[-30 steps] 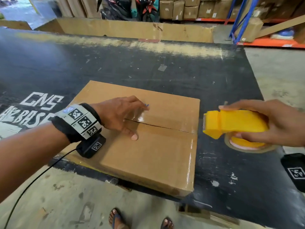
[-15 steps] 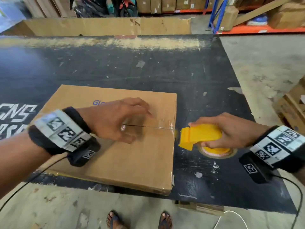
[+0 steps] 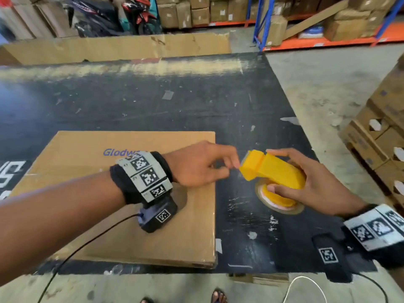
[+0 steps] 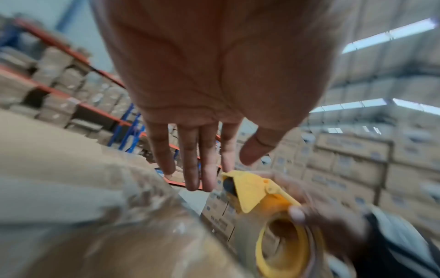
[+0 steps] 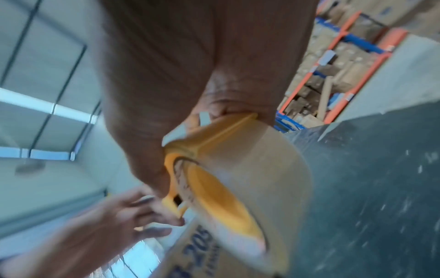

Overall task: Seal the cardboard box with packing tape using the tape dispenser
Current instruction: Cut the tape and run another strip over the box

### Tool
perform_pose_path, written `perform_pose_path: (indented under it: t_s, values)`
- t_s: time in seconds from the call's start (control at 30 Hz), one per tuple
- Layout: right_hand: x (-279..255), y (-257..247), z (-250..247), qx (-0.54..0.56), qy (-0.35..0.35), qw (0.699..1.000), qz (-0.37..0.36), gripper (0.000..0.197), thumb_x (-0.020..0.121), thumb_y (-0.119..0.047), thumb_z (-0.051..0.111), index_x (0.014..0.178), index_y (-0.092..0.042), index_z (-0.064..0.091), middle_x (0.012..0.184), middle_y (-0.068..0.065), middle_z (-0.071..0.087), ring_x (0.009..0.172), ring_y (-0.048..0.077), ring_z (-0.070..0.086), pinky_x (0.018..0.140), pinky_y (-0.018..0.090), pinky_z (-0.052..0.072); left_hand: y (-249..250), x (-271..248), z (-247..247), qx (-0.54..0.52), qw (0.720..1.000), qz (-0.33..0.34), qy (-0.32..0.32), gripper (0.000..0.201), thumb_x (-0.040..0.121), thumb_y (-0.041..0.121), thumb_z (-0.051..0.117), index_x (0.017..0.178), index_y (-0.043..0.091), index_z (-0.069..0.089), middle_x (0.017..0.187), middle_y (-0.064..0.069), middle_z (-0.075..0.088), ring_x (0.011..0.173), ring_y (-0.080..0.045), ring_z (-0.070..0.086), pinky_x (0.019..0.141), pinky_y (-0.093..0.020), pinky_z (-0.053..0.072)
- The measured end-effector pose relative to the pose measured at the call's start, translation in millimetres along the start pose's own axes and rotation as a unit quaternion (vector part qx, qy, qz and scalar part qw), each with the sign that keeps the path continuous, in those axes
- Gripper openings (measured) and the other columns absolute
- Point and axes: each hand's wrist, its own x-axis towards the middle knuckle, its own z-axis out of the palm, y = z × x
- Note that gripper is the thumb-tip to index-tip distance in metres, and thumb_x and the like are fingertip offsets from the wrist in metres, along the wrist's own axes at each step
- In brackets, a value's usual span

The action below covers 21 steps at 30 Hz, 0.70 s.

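A flat brown cardboard box point(image 3: 87, 171) lies on the black table, its near right corner close to the table's front edge. My right hand point(image 3: 272, 171) grips the yellow tape dispenser point(image 3: 255, 167) just right of the box, over the table, with the brown tape roll point(image 3: 282, 204) under it. My left hand point(image 3: 231, 167) reaches across the box's right edge to the dispenser's front end. In the left wrist view its fingers point(image 4: 207, 169) are straight and the forefinger touches the dispenser's nose point(image 4: 245, 188), thumb apart. No loose tape end shows clearly.
The black table point(image 3: 153, 101) stretches far behind the box. A long cardboard sheet point(image 3: 109, 49) stands along its back edge. Stacked cartons point(image 3: 382, 138) sit on the floor to the right, and shelving point(image 3: 262, 22) with boxes is beyond. My sandalled feet point(image 3: 218, 297) are below the front edge.
My left hand has come off the box's centre seam and moved right to the dispenser's front. The right hand has brought the dispenser a little closer and tipped its nose up.
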Motion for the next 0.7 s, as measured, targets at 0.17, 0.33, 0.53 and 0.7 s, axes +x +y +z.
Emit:
perform_pose_path:
  t_s: [0.17, 0.33, 0.53, 0.7]
  values:
    - [-30, -28, 18, 0.111, 0.199, 0.973, -0.026, 0.075, 0.073, -0.037, 0.079, 0.140, -0.032, 0.046, 0.110, -0.002, 0.064, 0.091, 0.020, 0.066, 0.074, 0.041, 0.054, 22, 29, -24, -0.304, 0.940, -0.138, 0.074, 0.027, 0.103, 0.016, 0.049, 0.127, 0.006, 0.053, 0.113, -0.018, 0.075, 0.108, -0.035, 0.074, 0.095, -0.041, 0.056]
    - [-42, -61, 36, 0.140, 0.279, 0.950, -0.026, 0.078, 0.074, -0.031, 0.081, 0.142, -0.028, 0.044, 0.120, -0.015, 0.059, 0.098, 0.014, 0.065, 0.075, 0.038, 0.056, 34, 35, -38, -0.403, 0.909, -0.102, 0.030, 0.034, 0.101, 0.010, 0.058, 0.134, 0.006, 0.056, 0.093, -0.007, 0.077, 0.080, -0.014, 0.076, 0.081, -0.026, 0.062]
    - [-48, -109, 54, 0.083, 0.345, 0.935, 0.018, 0.079, 0.071, -0.051, 0.075, 0.141, -0.035, 0.044, 0.111, -0.025, 0.057, 0.090, 0.002, 0.062, 0.066, 0.015, 0.050, 33, 26, -64, -0.325, 0.942, -0.081, 0.009, 0.032, 0.100, 0.016, 0.061, 0.131, 0.008, 0.061, 0.100, -0.016, 0.074, 0.092, -0.024, 0.070, 0.079, -0.024, 0.061]
    - [-42, -151, 71, 0.036, 0.381, 0.922, 0.062, 0.078, 0.071, -0.053, 0.076, 0.139, -0.042, 0.041, 0.106, -0.035, 0.054, 0.090, -0.016, 0.055, 0.067, 0.001, 0.041, 22, 22, -93, -0.307, 0.948, -0.068, -0.058, 0.029, 0.099, 0.014, 0.062, 0.127, 0.008, 0.065, 0.113, -0.023, 0.075, 0.099, -0.026, 0.069, 0.094, -0.033, 0.059]
